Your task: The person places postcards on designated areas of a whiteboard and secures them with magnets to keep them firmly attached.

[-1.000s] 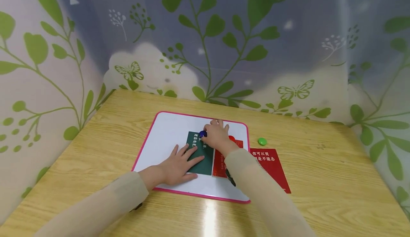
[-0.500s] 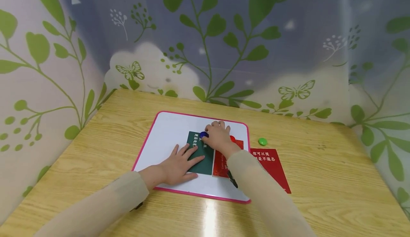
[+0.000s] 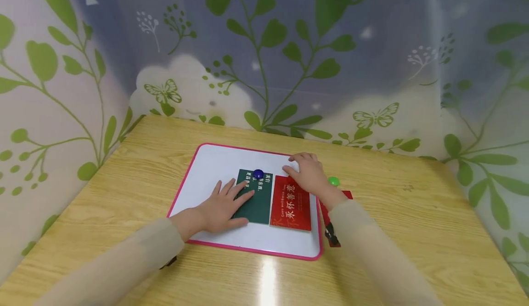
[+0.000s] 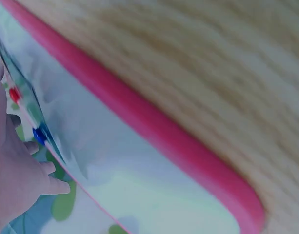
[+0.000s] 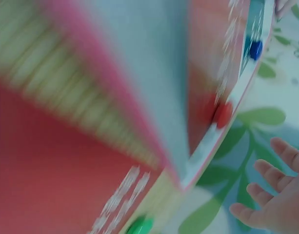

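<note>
My left hand (image 3: 219,209) lies with spread fingers on the lower left of a dark green card (image 3: 258,205) with white writing. A round blue magnet (image 3: 258,174) sits at that card's top edge, with no hand on it. Right beside it is a red card (image 3: 291,205). Both cards rest on a whiteboard (image 3: 223,159) with a pink rim. Over the board's upper right corner hovers my right hand (image 3: 310,172), its fingers loosely extended and holding nothing. In the right wrist view a red magnet (image 5: 223,115) sits at the red card's top; the head view hides it behind that hand.
To the right of the board a green magnet (image 3: 334,181) lies on the wooden table (image 3: 413,223). A second red card (image 3: 324,212) is there too, mostly covered by my right sleeve. A leaf-patterned curtain (image 3: 297,58) stands behind the table.
My right hand has let go of the blue magnet and moved right, toward the board's upper right corner. The blue magnet stays on the green card. My left hand keeps its place.
</note>
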A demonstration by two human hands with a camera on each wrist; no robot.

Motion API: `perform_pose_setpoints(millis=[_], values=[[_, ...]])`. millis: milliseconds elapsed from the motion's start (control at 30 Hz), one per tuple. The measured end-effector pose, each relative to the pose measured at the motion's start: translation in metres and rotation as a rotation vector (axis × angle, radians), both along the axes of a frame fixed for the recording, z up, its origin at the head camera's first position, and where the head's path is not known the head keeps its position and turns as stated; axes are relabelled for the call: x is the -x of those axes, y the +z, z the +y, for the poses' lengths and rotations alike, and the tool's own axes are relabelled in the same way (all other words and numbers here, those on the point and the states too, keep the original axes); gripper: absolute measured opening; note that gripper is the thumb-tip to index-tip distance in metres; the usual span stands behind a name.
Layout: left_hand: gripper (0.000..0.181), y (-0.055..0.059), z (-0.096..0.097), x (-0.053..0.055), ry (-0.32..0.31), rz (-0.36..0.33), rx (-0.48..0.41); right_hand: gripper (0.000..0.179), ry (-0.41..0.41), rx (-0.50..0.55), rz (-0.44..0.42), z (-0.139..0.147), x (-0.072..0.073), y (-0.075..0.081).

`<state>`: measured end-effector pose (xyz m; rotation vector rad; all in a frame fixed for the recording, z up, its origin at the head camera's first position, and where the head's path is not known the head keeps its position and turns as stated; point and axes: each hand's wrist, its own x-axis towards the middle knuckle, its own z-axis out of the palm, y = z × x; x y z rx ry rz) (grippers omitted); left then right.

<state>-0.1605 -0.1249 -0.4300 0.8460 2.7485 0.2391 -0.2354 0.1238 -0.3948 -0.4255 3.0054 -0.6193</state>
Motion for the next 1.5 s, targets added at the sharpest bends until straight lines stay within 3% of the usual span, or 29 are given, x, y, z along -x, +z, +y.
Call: perform_pose_setpoints(millis=[267, 533, 1000, 1133, 1367, 1500], values=[[0.075, 0.002, -0.019, 0.005, 0.052, 0.059, -0.054, 0.045, -0.004, 0.019, 0.032, 0.050, -0.003, 0.002], [0.074, -0.001, -0.045, 0.008, 0.129, 0.128, -0.025, 0.042, 0.033, -0.007, 0.021, 0.085, -0.009, -0.004], [0.075, -0.007, -0.077, 0.019, 0.317, 0.126, 0.018, 0.042, 0.010, -0.087, -0.014, 0.129, -0.024, -0.016], [0.073, -0.009, -0.084, 0.021, 0.346, 0.118, 0.022, 0.050, 0.015, -0.131, -0.043, 0.139, -0.028, -0.021], [0.072, -0.011, -0.085, 0.022, 0.353, 0.096, 0.010, 0.085, 0.058, -0.199, -0.166, 0.154, -0.034, -0.025], [0.073, -0.012, -0.084, 0.023, 0.354, 0.092, 0.010, 0.084, 0.052, -0.201, -0.181, 0.154, -0.035, -0.022]])
